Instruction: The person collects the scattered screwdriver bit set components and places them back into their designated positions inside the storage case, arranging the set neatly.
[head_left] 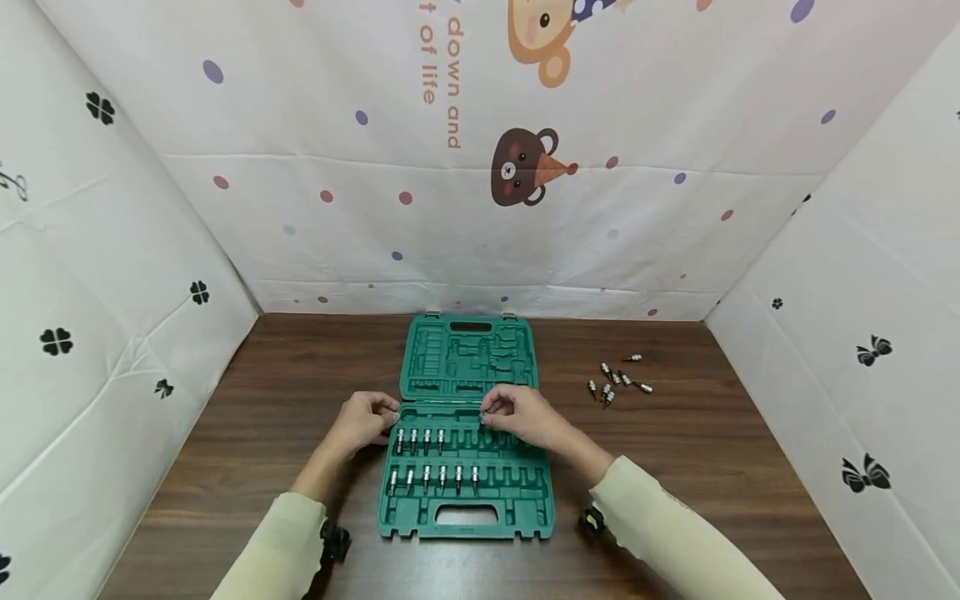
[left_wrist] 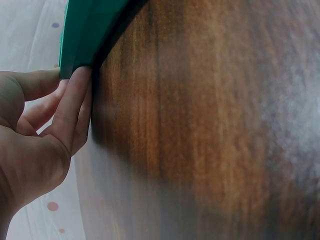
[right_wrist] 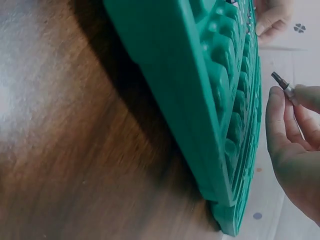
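Observation:
A green plastic case lies unfolded on the table, its moulded lid leaning away at the back. Several bit sockets fill the left of its upper row, and several more bit sockets sit in the lower row. Thumb and fingers of my left hand grip the case's left edge near the hinge; the left wrist view has this hand at the green corner. My right hand, above the upper row's right part, pinches a bit socket by its silver end, dark tip sticking out.
On the brown wooden table, right of the case, lies a loose group of bit sockets. White printed cloth hangs behind the table and along both sides. A carrying handle slot opens in the case's front edge.

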